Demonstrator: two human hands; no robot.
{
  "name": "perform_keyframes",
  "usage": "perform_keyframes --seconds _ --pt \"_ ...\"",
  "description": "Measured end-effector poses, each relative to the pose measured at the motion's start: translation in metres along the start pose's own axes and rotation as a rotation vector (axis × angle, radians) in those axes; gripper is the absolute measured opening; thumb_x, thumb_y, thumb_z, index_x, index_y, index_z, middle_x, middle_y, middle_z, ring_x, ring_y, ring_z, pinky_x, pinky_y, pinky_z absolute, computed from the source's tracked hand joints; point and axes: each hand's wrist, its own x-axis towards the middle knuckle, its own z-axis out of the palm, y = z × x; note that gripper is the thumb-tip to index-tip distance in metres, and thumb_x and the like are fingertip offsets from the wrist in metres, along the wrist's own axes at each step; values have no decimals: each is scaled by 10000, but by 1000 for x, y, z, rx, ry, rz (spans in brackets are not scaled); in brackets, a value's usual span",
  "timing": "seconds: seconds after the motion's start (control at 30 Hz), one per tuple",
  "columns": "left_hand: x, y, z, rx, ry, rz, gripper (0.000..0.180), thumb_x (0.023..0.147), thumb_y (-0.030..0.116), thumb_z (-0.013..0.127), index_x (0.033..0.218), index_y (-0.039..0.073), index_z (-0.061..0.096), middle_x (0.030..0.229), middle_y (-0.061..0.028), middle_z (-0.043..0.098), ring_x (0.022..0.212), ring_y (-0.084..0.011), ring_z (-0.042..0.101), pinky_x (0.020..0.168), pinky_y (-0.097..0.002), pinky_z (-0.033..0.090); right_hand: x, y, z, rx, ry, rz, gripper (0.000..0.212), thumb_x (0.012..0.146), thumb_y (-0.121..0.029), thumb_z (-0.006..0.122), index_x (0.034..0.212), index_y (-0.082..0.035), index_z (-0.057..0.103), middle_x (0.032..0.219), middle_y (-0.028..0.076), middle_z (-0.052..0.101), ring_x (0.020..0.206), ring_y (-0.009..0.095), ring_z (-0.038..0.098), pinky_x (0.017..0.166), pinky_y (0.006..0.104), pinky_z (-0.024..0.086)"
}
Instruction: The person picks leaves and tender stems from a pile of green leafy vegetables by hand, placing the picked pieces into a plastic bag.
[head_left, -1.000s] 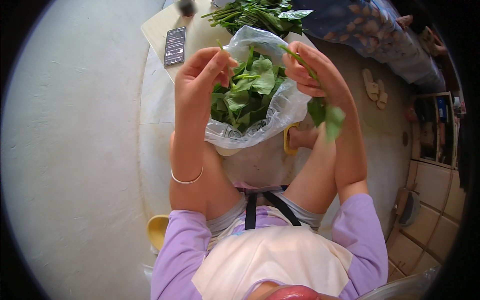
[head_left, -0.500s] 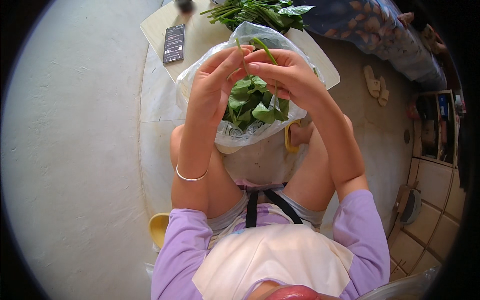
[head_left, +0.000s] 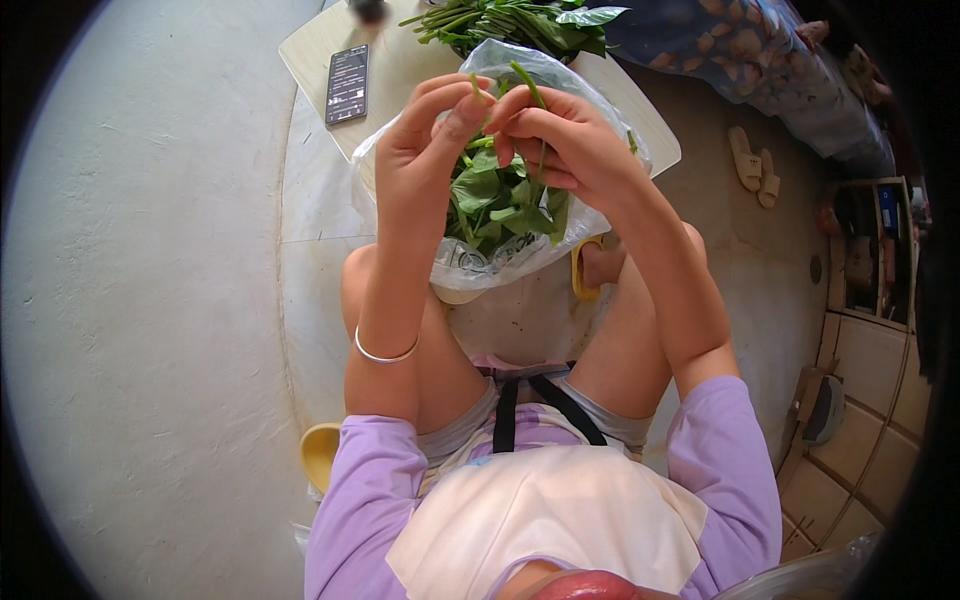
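Observation:
My left hand (head_left: pixel 432 128) is closed, pinching a short piece of green stem (head_left: pixel 475 86) between thumb and fingertips. Beside it, my right hand (head_left: pixel 560 135) grips a longer green vegetable stem (head_left: pixel 526 82) whose cut end points up past the fingers. Both hands are close together over a clear plastic bag (head_left: pixel 497 272). Inside the bag lie loose green leaves (head_left: pixel 478 190) with bits of stem. Part of the leaves is hidden behind my hands.
The bag rests against a pale low table (head_left: pixel 310 50). On it are a phone (head_left: pixel 347 85) and a heap of leafy stems (head_left: pixel 520 25). A flowered cloth (head_left: pixel 720 40) hangs at the far right, near beige slippers (head_left: pixel 745 160) on the floor. A tiled cabinet (head_left: pixel 870 365) stands right.
My fingertips have drawn slightly apart, with the left hand shifting a little left. More of the leaves in the bag now shows between my hands.

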Motion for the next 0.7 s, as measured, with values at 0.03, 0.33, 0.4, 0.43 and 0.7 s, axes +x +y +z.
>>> perform_keyframes --seconds 0.03,0.33,0.4,0.43,0.7 --pt "1 1 -1 -1 -2 0 208 968 158 637 1064 -18 691 1121 -48 644 973 -106 606 832 -248 474 1 0 -2 0 2 -1 212 955 -140 556 1121 -51 653 838 47 686 538 -17 472 398 155 270" --pt "10 -6 -22 569 -21 33 222 940 119 616 1126 15 679 1148 -65 644 961 -136 622 874 -272 490 -4 -18 -33 147 -200 -265 232 997 -116 517 1179 -9 612 994 101 707 498 -7 323 380 143 301" --pt "8 -8 -15 500 -142 50 279 922 114 612 1188 49 668 1159 -86 649 994 -155 628 884 -290 495 -3 -17 -37 154 -230 -270 218 998 -115 521 1173 -18 608 1017 108 703 498 -6 312 381 143 310" --pt "5 -6 -12 340 -195 -64 303 952 148 603 1229 34 650 1158 -69 665 1047 -134 617 891 -288 496 -4 -16 -37 144 -216 -258 213 996 -113 524 1170 -22 608 1018 107 702 498 -7 315 381 145 312" --pt "-1 0 -5 128 -403 -346 270 970 140 615 1170 -35 662 1067 -74 711 981 -108 641 862 -241 504 -3 -13 -37 69 -182 -239 198 989 -105 543 1160 -31 611 1032 102 696 505 -14 354 384 151 319"
